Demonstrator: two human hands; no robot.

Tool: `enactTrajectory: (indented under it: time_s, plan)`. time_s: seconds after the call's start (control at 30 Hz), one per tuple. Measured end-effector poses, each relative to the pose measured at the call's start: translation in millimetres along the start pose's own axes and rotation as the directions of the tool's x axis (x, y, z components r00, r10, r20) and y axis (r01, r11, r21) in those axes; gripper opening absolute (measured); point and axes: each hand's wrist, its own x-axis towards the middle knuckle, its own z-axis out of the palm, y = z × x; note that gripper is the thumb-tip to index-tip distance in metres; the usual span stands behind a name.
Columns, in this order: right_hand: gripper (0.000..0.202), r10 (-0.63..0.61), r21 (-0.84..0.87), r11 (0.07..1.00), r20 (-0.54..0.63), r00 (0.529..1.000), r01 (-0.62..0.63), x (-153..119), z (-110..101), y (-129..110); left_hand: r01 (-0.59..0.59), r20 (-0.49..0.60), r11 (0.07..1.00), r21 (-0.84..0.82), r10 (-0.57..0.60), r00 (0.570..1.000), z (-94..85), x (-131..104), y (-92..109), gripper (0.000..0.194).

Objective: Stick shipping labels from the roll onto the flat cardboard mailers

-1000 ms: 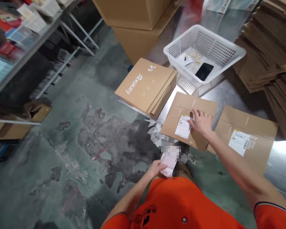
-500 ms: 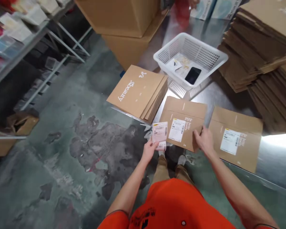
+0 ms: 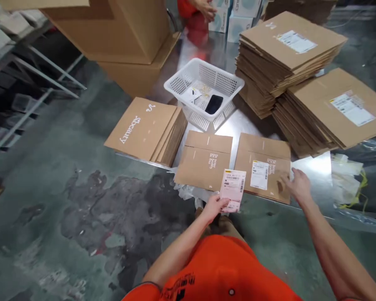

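My left hand (image 3: pixel 215 206) pinches a small bundle of pinkish printed shipping labels (image 3: pixel 233 188) above the table's front edge. Below and behind them lies a flat folded cardboard box (image 3: pixel 203 161), bearing white print but no label. To its right is another flat cardboard box (image 3: pixel 246 156) with a white shipping label (image 3: pixel 259 174) stuck on it. My right hand (image 3: pixel 297 186) grips that box at its right edge, the thumb over the top and the other fingers partly hidden.
A stack of flat boxes (image 3: pixel 141 129) stands at left. Behind is a white plastic basket (image 3: pixel 219 79) holding a black phone (image 3: pixel 213 104). Tall piles of labelled flat boxes (image 3: pixel 288 46) rise at right. Large cartons (image 3: pixel 113 37) stand back left; another person's hands (image 3: pixel 207 9) show at the far end.
My right hand has carried the labelled box rightward onto the other labelled one, baring an unlabelled box in the middle. The labels in my left hand have shifted right; the view has turned.
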Motion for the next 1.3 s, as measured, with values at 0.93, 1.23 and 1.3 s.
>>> enactTrajectory:
  time_s: [0.93,1.23,1.3]
  plan:
    - [0.056,-0.558,-0.141,0.754,0.375,0.74,0.641,27,200,-209,0.172,-0.244,0.984,0.043,-0.157,0.957,-182.9,-40,-52,0.046]
    - [0.056,-0.765,0.048,0.49,0.503,0.403,0.87,-66,244,-224,-0.239,-0.475,0.945,0.225,0.321,0.82,-204.6,-1,36,0.036]
    - [0.05,-0.798,0.113,0.448,0.498,0.339,0.887,-70,233,-206,-0.264,-0.437,0.925,0.273,0.364,0.823,-198.3,7,48,0.032]
